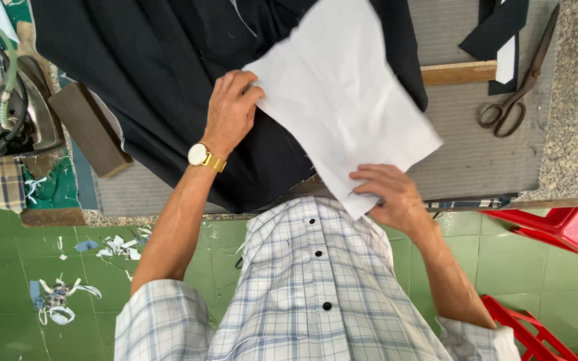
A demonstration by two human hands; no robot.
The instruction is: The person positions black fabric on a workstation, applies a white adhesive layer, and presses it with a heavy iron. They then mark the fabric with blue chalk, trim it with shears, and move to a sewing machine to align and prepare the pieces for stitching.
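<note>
A white sheet of fabric [342, 100] lies slanted over a dark navy garment [162, 60] spread on the grey padded table [476, 154]. My left hand [232, 110], with a gold wristwatch on the wrist, pinches the sheet's left edge and rests on the navy cloth. My right hand [389, 195] grips the sheet's near corner at the table's front edge. The sheet hides part of the garment beneath it.
An iron [18, 113] with a hose sits at the far left beside a wooden block [88, 127]. Large scissors [520, 80], a wooden bar [459, 72] and dark fabric pieces [496, 30] lie at the right. Red plastic stools [556, 230] and cloth scraps [58, 297] are on the green floor.
</note>
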